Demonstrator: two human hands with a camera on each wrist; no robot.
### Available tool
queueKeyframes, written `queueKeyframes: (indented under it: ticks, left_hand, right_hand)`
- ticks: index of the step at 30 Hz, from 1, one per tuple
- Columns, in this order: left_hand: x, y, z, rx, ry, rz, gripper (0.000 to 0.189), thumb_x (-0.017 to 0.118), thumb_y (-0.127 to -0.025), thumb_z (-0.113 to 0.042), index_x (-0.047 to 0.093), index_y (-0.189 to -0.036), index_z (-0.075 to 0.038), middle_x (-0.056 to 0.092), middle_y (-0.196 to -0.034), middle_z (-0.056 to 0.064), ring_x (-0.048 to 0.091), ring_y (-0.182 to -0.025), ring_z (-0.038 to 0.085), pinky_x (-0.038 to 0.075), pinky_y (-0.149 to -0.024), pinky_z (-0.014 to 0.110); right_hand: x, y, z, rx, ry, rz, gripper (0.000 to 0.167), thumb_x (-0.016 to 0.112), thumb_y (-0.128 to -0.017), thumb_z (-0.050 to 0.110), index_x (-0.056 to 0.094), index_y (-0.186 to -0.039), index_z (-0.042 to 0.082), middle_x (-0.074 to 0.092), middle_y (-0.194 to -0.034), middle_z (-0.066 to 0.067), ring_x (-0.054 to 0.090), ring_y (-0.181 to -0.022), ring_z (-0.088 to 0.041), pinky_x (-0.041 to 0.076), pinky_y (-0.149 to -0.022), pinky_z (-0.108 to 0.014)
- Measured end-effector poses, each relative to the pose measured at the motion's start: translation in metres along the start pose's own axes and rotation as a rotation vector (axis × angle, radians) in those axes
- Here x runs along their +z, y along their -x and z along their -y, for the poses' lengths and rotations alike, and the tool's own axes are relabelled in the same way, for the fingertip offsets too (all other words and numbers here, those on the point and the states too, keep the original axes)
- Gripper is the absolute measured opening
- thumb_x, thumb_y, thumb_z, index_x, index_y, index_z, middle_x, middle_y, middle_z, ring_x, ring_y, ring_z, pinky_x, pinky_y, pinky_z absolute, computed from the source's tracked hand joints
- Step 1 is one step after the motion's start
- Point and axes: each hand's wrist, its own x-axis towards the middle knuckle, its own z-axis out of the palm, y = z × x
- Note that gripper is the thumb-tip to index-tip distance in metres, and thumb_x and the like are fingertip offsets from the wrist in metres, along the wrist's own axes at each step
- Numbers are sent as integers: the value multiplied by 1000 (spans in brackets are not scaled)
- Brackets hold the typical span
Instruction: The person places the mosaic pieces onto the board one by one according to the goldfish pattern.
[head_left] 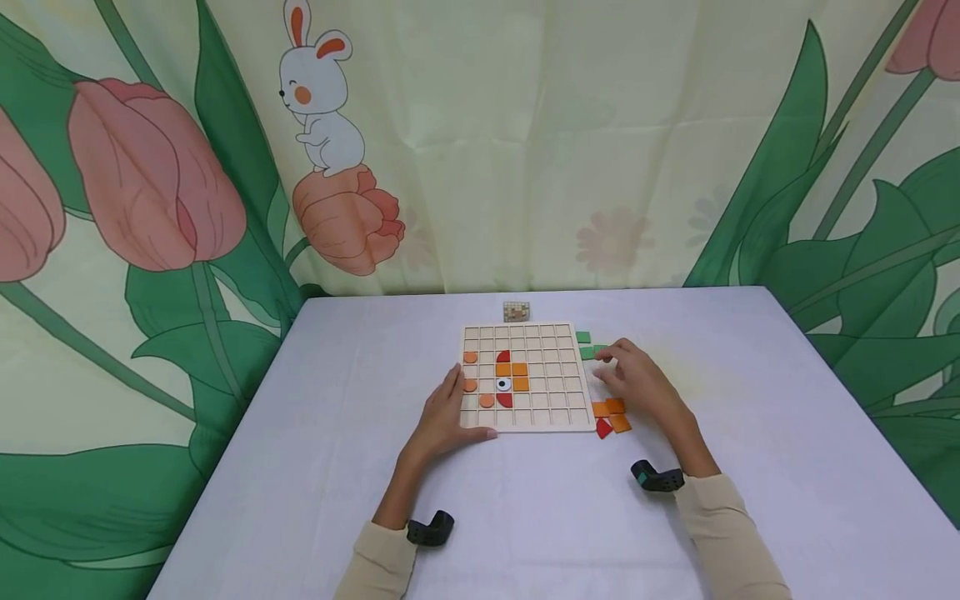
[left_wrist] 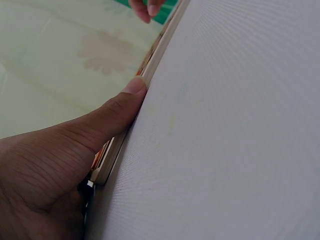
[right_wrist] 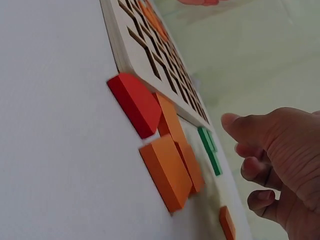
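A pale wooden grid board (head_left: pixel 555 408) lies on the table with round orange, square orange and red pieces and an eye piece (head_left: pixel 503 384) in its cells. My left hand (head_left: pixel 444 417) rests at the board's near left corner. Its straight fingers lie along the left edge, and the thumb (left_wrist: pixel 117 112) presses the front edge. To the right of the board, my right hand (head_left: pixel 636 379) hovers with its fingertips close to the green tiles (head_left: pixel 588 353). Thumb and fingers are apart, with nothing between them in the right wrist view.
Orange tiles (right_wrist: pixel 170 170) and a red rounded piece (right_wrist: pixel 135 105) lie by the board's near right corner. Another orange tile (right_wrist: pixel 227 223) lies under the right hand. A small patterned block (head_left: pixel 516 312) stands behind the board. A printed curtain (head_left: pixel 525 167) hangs behind the table.
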Motion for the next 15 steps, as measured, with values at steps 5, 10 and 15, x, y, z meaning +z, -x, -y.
queueKeyframes:
  ticks: [5, 10, 15]
  left_hand:
    - [1, 0, 1, -11, -2, 3, 125, 84, -67, -56, 12, -157, -7, 7, -164, 7, 15, -148, 30, 24, -115, 48]
    - [2, 0, 1, -5, 1, -3, 125, 84, -67, -56, 13, -157, -7, 8, -164, 8, 16, -147, 31, 25, -114, 49]
    - [2, -1, 2, -7, -4, -2, 125, 84, -67, -56, 13, -157, -8, 7, -164, 6, 16, -147, 30, 25, -114, 49]
  right_hand:
    - [-8, 7, -15, 72, 28, -13, 32, 66, -94, 20, 64, -119, 1, 53, -118, -15, 53, -95, -29, 52, -86, -45]
    - [-14, 13, -28, 109, 75, -13, 37, 69, -92, 21, 62, -120, -2, 51, -117, -21, 52, -105, -36, 47, -94, -53]
    - [-15, 17, -41, 139, 98, 3, 38, 70, -91, 22, 62, -119, -2, 50, -109, -20, 51, -94, -33, 50, -85, -49]
